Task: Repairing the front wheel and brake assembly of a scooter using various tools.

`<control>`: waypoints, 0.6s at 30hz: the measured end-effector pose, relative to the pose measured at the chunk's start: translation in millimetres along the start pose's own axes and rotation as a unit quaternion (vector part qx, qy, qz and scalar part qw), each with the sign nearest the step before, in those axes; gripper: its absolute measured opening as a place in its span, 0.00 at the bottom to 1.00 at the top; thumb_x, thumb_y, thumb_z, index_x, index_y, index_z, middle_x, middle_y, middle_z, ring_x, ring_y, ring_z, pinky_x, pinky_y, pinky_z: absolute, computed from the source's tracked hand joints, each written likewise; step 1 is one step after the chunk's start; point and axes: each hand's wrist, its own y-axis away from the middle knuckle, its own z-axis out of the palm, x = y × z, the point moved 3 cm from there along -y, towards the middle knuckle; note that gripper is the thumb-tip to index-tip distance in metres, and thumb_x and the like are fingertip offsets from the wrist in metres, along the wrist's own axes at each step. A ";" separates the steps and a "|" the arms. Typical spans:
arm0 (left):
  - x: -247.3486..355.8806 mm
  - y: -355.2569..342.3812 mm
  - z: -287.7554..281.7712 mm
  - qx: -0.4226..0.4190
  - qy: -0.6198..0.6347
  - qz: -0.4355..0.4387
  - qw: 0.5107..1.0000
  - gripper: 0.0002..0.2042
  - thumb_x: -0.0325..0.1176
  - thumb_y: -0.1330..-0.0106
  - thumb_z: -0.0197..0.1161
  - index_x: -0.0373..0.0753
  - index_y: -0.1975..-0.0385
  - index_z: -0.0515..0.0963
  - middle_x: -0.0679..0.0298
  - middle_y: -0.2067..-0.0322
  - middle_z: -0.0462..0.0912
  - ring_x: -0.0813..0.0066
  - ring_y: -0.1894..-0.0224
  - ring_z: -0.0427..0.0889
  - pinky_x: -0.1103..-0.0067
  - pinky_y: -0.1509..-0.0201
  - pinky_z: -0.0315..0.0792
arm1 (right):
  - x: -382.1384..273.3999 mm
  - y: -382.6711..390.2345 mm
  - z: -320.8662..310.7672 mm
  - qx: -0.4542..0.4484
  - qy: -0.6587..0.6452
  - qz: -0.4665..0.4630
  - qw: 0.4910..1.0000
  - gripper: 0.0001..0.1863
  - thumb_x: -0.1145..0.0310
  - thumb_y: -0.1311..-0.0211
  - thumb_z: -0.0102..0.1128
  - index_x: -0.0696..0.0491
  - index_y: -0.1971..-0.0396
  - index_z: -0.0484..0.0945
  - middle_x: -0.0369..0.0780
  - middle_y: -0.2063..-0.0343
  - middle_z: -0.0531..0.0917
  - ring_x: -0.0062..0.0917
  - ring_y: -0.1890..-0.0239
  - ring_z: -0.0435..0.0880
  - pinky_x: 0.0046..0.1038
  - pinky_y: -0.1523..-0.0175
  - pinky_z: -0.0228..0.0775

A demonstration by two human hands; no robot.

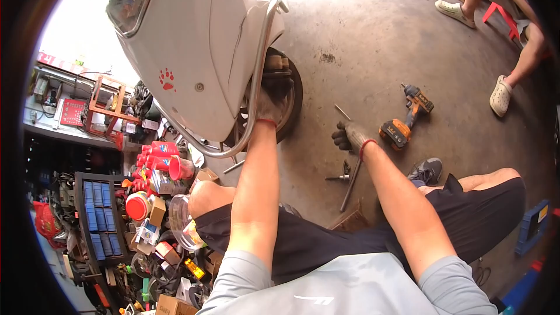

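My left hand [273, 105], in a dirty work glove, reaches in beside the front wheel [296, 90] of a white scooter [192, 41], behind its bent metal crash bar [260, 64]. Its fingers are lost in shadow against the dark parts there. My right hand [352, 136], also gloved, is closed over the floor to the right of the wheel. A thin metal rod [343, 112] sticks out of its grip. Below this hand a dark bar [351, 188] slants down to the floor; whether it joins the rod is hidden.
An orange-and-black cordless impact driver [406, 118] lies right of my right hand. A small metal tool [338, 177] rests near the bar. Red bottles [157, 154], boxes and blue bins [98, 210] crowd the left. Another person's legs [519, 61] are at upper right.
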 end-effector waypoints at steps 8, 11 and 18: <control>9.2 4.4 -9.5 -0.023 0.085 -0.023 0.996 0.22 0.52 0.26 0.49 0.43 0.45 0.77 0.54 0.47 0.82 0.49 0.45 0.81 0.49 0.54 0.80 | 12.1 2.8 7.4 0.032 0.101 -0.002 0.994 0.14 0.65 0.29 0.48 0.59 0.52 0.73 0.48 0.68 0.85 0.33 0.79 0.83 0.32 0.77 0.75; 12.8 -6.9 -16.6 -0.064 0.101 -0.036 0.992 0.23 0.53 0.27 0.49 0.42 0.45 0.78 0.54 0.44 0.81 0.50 0.39 0.77 0.47 0.51 0.77 | 13.4 -8.6 4.7 0.033 0.103 -0.021 0.994 0.14 0.65 0.29 0.48 0.59 0.52 0.73 0.48 0.70 0.85 0.33 0.80 0.83 0.33 0.77 0.76; 5.5 0.7 -13.5 -0.133 0.190 -0.040 0.972 0.25 0.53 0.27 0.48 0.41 0.43 0.76 0.51 0.41 0.78 0.48 0.38 0.75 0.46 0.47 0.75 | 34.1 -27.2 -19.7 0.092 0.137 -0.017 0.986 0.11 0.64 0.32 0.49 0.55 0.60 0.75 0.41 0.80 0.82 0.28 0.86 0.78 0.30 0.84 0.68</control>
